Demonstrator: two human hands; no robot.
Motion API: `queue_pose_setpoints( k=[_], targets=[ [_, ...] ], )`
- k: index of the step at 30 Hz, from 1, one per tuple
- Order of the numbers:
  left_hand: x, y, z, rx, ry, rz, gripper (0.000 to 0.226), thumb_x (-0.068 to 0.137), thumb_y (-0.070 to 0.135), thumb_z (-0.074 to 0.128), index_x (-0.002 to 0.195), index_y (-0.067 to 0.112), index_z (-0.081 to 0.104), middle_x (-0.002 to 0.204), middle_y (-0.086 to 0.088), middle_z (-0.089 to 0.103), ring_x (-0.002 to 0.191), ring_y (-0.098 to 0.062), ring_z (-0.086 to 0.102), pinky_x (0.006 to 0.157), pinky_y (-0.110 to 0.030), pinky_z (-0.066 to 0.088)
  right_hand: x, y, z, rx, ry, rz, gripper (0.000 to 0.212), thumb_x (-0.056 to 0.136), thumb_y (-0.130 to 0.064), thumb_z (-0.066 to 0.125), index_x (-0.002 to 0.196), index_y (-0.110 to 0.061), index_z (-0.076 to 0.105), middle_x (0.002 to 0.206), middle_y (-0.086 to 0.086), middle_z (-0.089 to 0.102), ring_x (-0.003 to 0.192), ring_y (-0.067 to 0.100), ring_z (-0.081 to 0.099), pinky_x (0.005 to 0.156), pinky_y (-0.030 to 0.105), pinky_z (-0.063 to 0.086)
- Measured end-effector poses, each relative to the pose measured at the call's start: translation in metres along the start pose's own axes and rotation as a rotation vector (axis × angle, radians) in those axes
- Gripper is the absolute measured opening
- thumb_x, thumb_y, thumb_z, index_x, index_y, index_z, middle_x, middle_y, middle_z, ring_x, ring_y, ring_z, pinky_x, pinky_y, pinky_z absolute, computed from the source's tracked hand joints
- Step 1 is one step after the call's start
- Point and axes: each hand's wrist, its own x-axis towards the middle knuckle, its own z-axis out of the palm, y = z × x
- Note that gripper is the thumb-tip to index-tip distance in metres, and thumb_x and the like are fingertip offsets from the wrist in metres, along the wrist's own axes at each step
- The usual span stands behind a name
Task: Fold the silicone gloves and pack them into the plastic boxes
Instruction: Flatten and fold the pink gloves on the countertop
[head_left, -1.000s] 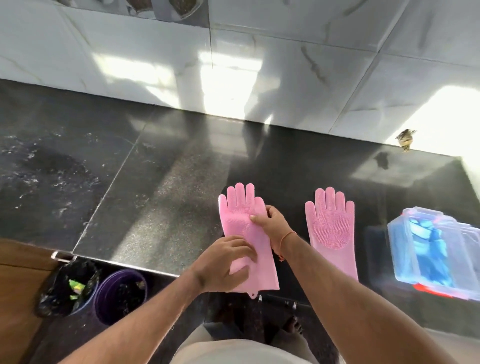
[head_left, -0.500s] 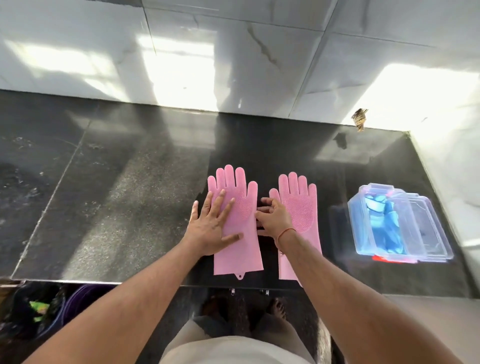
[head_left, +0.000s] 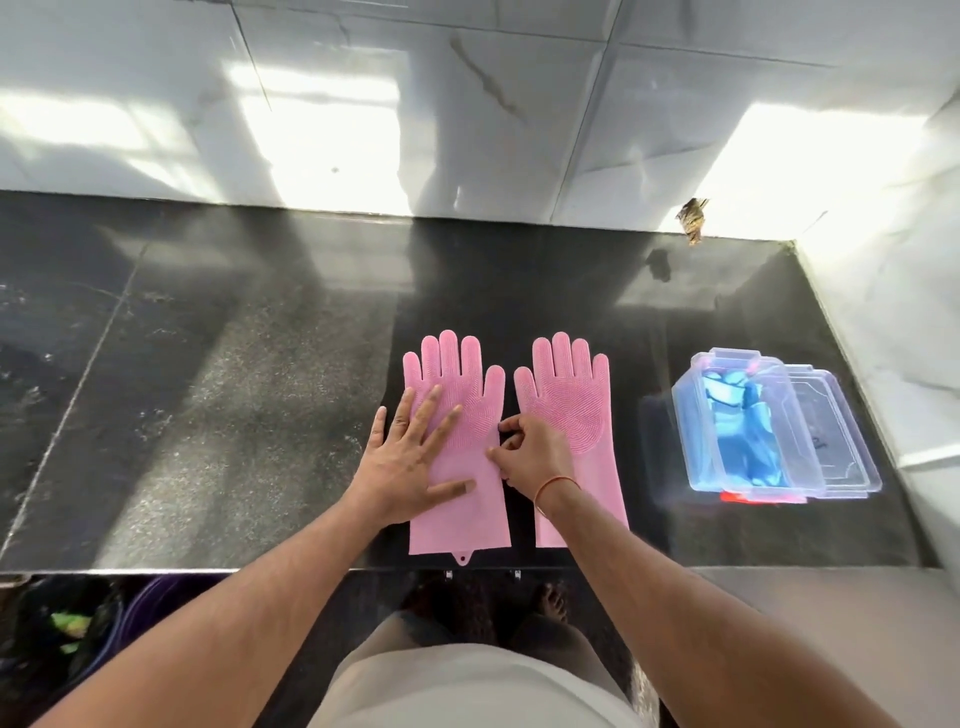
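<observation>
Pink silicone is laid out in two flat pieces on the dark polished stone counter (head_left: 218, 395). The left pink silicone glove (head_left: 460, 441) lies with its fingers pointing toward the white marble-tiled wall (head_left: 467, 104), and this glove is taken as the landmark. Just to its right, apart by a narrow strip of counter, the right pink silicone glove (head_left: 576, 410) is laid parallel, its bristled palm facing up.

The landmark glove is pressed flat under the left hand (head_left: 415, 457), whose fingers are spread straight and grip nothing. At the glove's right edge, the right hand (head_left: 535, 457) is curled, and that edge appears to be pinched between thumb and fingertips, though the contact is small and not fully clear.

Well to the right of the landmark glove, beyond its partner, a clear plastic box holding blue gloves (head_left: 737, 431) is seen, with a second clear plastic box (head_left: 836, 441) touching it on its far side.

Flattening before the first fold seems to be the step in hand. For a neat result, the palm should be kept pinned while the edge is lifted, and the fold should be made narrow enough for the box, since springy silicone may reopen if not held.
</observation>
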Motion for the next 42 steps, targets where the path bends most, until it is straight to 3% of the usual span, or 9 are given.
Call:
queue_pose_setpoints(
  k=[5,9,14,18,22,26,33,38,42],
  targets=[
    [0.001,-0.003,-0.001,-0.010,-0.005,0.006,0.115,0.081,0.107,0.021,0.169,0.048,-0.022,0.172,0.018,-0.044,0.161,-0.021,-0.042,0.132,-0.063,-0.015,-0.006,0.000,-0.008,-0.050,-0.029,-0.043,0.035,0.092,-0.015,0.082,0.124,-0.018,0.070,0.085,-0.001,0.077,0.082,0.017,0.075,0.089,0.039,0.064],
    [0.001,-0.001,-0.003,0.001,-0.010,-0.012,0.114,0.078,0.109,0.012,0.167,0.049,-0.026,0.172,0.019,-0.044,0.159,-0.019,-0.045,0.127,-0.069,-0.022,-0.020,0.012,-0.024,-0.130,0.032,-0.129,0.034,0.095,-0.025,0.080,0.127,-0.023,0.070,0.091,-0.011,0.073,0.086,0.009,0.068,0.076,0.017,0.051],
    [0.013,0.020,-0.011,-0.109,0.072,-0.096,0.097,0.090,0.100,0.014,0.168,0.052,-0.021,0.174,0.025,-0.037,0.161,-0.010,-0.040,0.110,-0.059,-0.046,-0.051,0.060,-0.054,-0.289,0.203,-0.131,0.031,0.096,-0.038,0.077,0.125,-0.028,0.069,0.109,-0.013,0.067,0.096,0.012,0.065,0.092,0.030,0.059],
    [0.044,0.065,-0.026,-0.202,0.122,-0.025,0.081,0.099,0.074,0.034,0.170,0.046,0.008,0.177,0.016,0.003,0.167,-0.018,-0.001,0.129,-0.065,0.000,-0.072,0.093,-0.067,-0.344,0.303,0.020,0.045,0.094,-0.044,0.078,0.133,-0.023,0.066,0.127,-0.006,0.061,0.110,0.020,0.063,0.101,0.044,0.061],
    [0.083,0.129,-0.043,-0.151,0.120,0.085,0.068,0.097,0.053,0.058,0.158,0.025,0.046,0.153,0.002,0.050,0.143,-0.030,0.045,0.115,-0.053,0.036,-0.086,0.108,-0.075,-0.282,0.247,0.123,0.046,0.094,-0.043,0.073,0.135,-0.029,0.060,0.129,-0.007,0.058,0.113,0.021,0.063,0.104,0.044,0.059],
    [0.117,0.192,-0.054,-0.166,0.103,0.097,0.054,0.101,0.049,0.063,0.144,0.017,0.059,0.138,-0.004,0.066,0.131,-0.033,0.062,0.110,-0.050,0.046,-0.097,0.116,-0.080,-0.209,0.226,0.173,0.052,0.091,-0.041,0.074,0.140,-0.029,0.057,0.131,-0.008,0.058,0.113,0.019,0.066,0.103,0.040,0.058],
    [0.150,0.239,-0.062,-0.101,0.026,-0.105,0.067,0.105,0.047,0.066,0.153,0.006,0.043,0.149,-0.015,0.055,0.117,-0.038,0.071,0.092,-0.043,0.058,-0.098,0.125,-0.087,-0.154,0.184,0.219,0.052,0.091,-0.042,0.077,0.139,-0.030,0.060,0.118,-0.011,0.061,0.106,0.014,0.065,0.096,0.033,0.055],
    [0.158,0.228,-0.061,-0.168,0.093,-0.054,0.011,0.099,0.016,0.059,0.105,0.010,0.053,0.119,-0.011,0.056,0.085,-0.031,0.064,0.071,-0.039,0.047,-0.092,0.125,-0.079,0.020,0.186,0.252,0.050,0.086,-0.027,0.077,0.134,-0.030,0.064,0.096,-0.012,0.064,0.091,0.011,0.065,0.089,0.032,0.058],
    [0.154,0.210,-0.059,-0.297,0.201,-0.078,0.015,0.091,0.024,0.065,0.087,0.012,0.056,0.102,0.000,0.048,0.081,-0.021,0.050,0.057,-0.028,0.033,-0.091,0.121,-0.070,0.139,0.168,0.147,0.047,0.087,-0.008,0.071,0.128,-0.029,0.073,0.091,-0.008,0.068,0.082,0.013,0.063,0.078,0.023,0.059]
  ],
)
